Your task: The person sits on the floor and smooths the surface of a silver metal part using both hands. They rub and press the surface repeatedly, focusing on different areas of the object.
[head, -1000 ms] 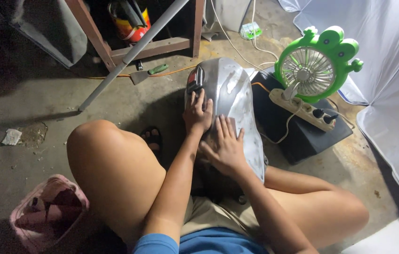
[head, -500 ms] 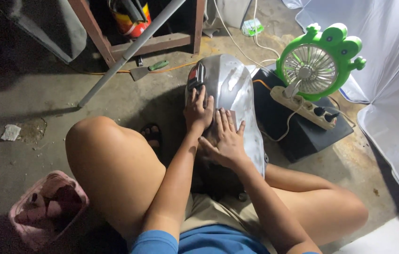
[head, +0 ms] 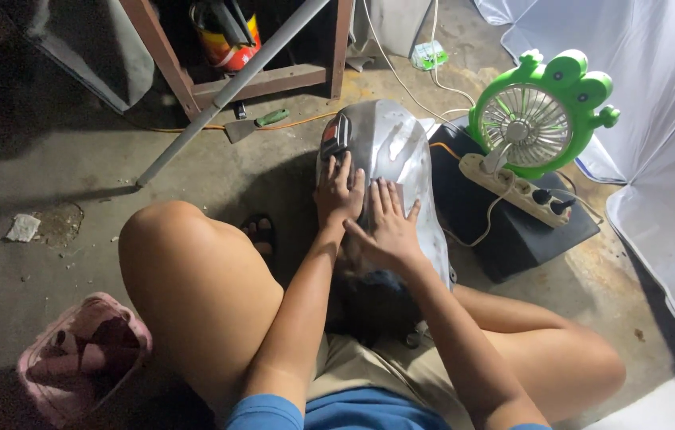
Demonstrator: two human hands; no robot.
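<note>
A shiny bare-metal curved shell (head: 392, 147), shaped like a motorcycle tank or fender, stands on the concrete floor between my knees. My left hand (head: 337, 195) lies on its left edge, fingers together, just below a small dark red-and-black piece (head: 335, 135) fixed at the shell's upper left. My right hand (head: 388, 225) rests flat on the metal surface with fingers spread. The two hands touch side by side. Whether anything lies under either palm is hidden.
A green frog-shaped fan (head: 540, 115) and a white power strip (head: 516, 187) sit on a black box (head: 513, 227) at right. White sheeting (head: 664, 119) hangs beyond. A pink basket (head: 83, 354) at lower left, a grey pole (head: 226, 87), wooden frame (head: 266, 80), green-handled tool (head: 258, 123).
Both hands stay pressed on the metal shell; they shift only slightly along its surface. The view moves a little.
</note>
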